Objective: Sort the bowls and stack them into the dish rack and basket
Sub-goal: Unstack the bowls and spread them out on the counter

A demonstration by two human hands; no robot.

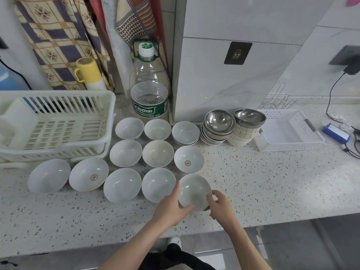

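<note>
Several white ceramic bowls lie spread in rows on the speckled counter (263, 178). Both hands hold the nearest white bowl (192, 190) at the front right of the group: my left hand (171, 207) grips its left rim with the thumb inside, and my right hand (220, 205) grips its right rim. Two bowls carry a red mark, one (188, 159) just behind the held bowl and one (88, 174) at the left. A stack of steel-lined bowls (218, 126) and a second stack topped by a steel bowl (248, 123) stand behind. The cream dish rack (58, 123) is at the left, the white basket (288, 131) at the right.
A large water bottle (149, 84) stands behind the bowls beside a white tiled column (233, 75). A yellow-capped flask (89, 75) and hanging cloths are behind the rack. A blue device (336, 131) and cables lie at the far right. The counter's front edge runs below my hands.
</note>
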